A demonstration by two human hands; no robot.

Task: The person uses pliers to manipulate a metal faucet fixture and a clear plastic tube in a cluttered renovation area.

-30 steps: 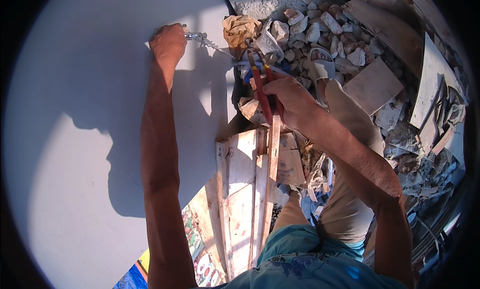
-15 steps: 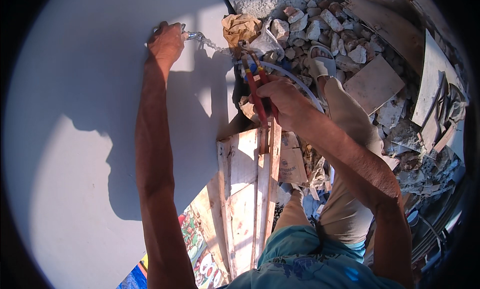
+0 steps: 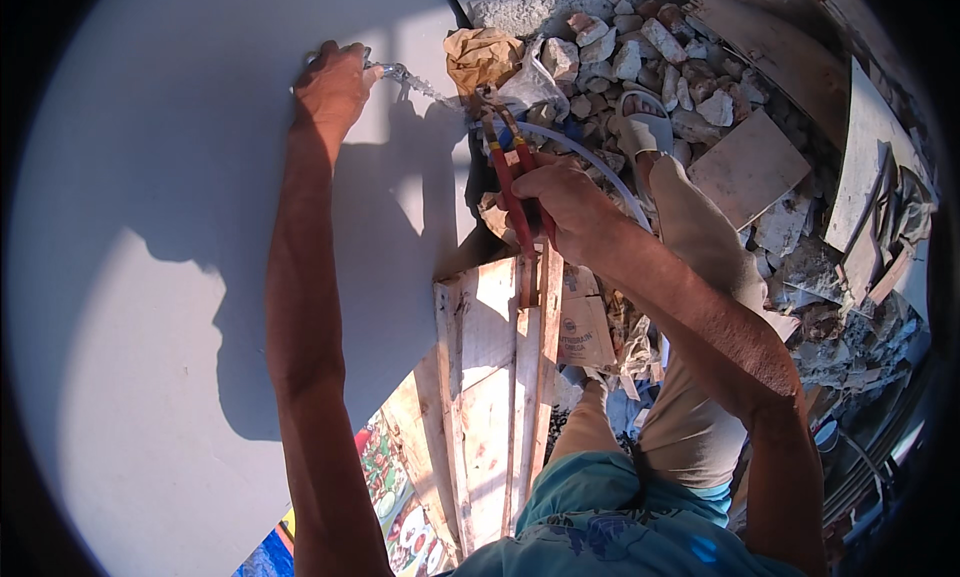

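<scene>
At the pale grey wall (image 3: 130, 307), my left hand (image 3: 335, 85) is closed around a shiny metal tap-like fitting (image 3: 368, 65), most of it hidden under the fingers. From it a clear, glinting streak (image 3: 415, 81), which looks like running water, slants toward the rubble. My right hand (image 3: 565, 199) grips red-handled pliers (image 3: 513, 202), fingers wrapped round the handles. Their metal head points away from me, close to the lower end of the streak; whether it touches anything there I cannot tell.
Broken stones (image 3: 640, 57) lie beyond my sandalled foot (image 3: 645, 127). Beside the pliers are crumpled brown paper (image 3: 480, 59) and a curved pale hose (image 3: 600, 167). A wooden plank frame (image 3: 485, 377) leans near my legs. Flat boards (image 3: 750, 167) and debris fill the right.
The glinting streak has shifted shape slightly beside my left hand. My left forearm has moved a little to the left. My right hand and the pliers stay nearly in place.
</scene>
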